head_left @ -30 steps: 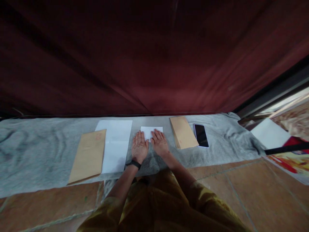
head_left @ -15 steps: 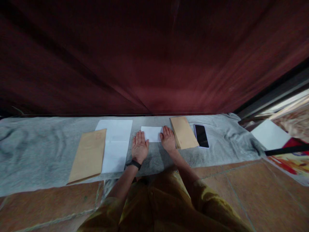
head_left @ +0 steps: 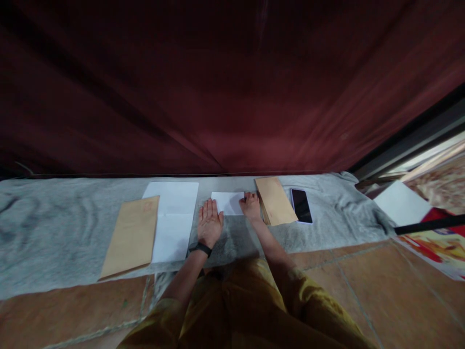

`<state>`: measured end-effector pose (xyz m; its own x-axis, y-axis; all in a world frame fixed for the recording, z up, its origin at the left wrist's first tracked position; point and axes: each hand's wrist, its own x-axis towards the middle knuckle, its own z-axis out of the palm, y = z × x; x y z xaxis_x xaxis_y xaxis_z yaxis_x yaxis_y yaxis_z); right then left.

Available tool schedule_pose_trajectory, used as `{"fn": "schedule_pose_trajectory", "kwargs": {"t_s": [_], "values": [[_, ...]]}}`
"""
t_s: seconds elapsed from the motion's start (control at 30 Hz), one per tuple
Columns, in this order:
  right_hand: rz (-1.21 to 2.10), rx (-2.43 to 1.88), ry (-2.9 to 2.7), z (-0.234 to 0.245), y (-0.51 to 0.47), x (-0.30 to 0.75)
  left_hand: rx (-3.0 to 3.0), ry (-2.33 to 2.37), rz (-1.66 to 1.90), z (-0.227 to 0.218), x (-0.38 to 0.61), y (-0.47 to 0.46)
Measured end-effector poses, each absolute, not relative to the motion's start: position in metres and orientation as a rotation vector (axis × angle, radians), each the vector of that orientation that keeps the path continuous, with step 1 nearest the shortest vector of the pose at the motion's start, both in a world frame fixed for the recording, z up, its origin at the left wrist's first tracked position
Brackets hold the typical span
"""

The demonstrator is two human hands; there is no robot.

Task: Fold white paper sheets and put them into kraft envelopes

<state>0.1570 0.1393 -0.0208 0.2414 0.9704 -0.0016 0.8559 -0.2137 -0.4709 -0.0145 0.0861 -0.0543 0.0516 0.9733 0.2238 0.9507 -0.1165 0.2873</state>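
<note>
A small white folded sheet of paper (head_left: 229, 203) lies between my hands on the grey cloth. My left hand (head_left: 209, 224) rests flat on its left edge, fingers stretched out and open, a dark band on the wrist. At the paper's right edge, my right hand (head_left: 251, 206) has its fingers curled in and its thumb against the paper, closed on that edge. Just right of this hand is a stack of brown envelopes (head_left: 276, 202). Left of my left hand lie larger white sheets (head_left: 178, 218), partly covered by another brown envelope (head_left: 133, 235).
A phone (head_left: 301, 205) lies right of the envelope stack. The grey cloth (head_left: 337, 208) runs along a dark red curtain (head_left: 232, 97). Tiled floor (head_left: 348, 276) shows at the near side. White paper (head_left: 401, 203) and a colourful printed package (head_left: 436, 249) are at the far right.
My right hand's fingers have curled from lying flat to closing at the paper's right edge. My left hand stays flat in place. The view has shifted slightly.
</note>
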Motion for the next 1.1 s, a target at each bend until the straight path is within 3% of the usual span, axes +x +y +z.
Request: {"fn": "schedule_pose_trajectory", "kwargs": {"t_s": [0.47,0.63,0.87,0.97,1.1], "values": [[0.689,-1.939,-1.454,-0.021,0.138,0.159,2.169,1.959,0.72,-0.053,-0.015,0.085],[0.639,-1.786,-1.367,0.002,0.127,0.161,2.022,1.807,0.972,-0.043,-0.021,0.082],[0.044,-1.625,-1.679,0.049,0.099,0.15,1.152,1.282,1.294,0.001,0.001,0.079],[0.022,-1.629,-1.928,0.042,0.084,0.13,0.746,1.033,1.277,0.013,0.011,0.082],[0.205,-1.617,-2.089,0.021,0.065,0.108,0.634,1.089,1.323,0.008,0.007,0.084]]}}
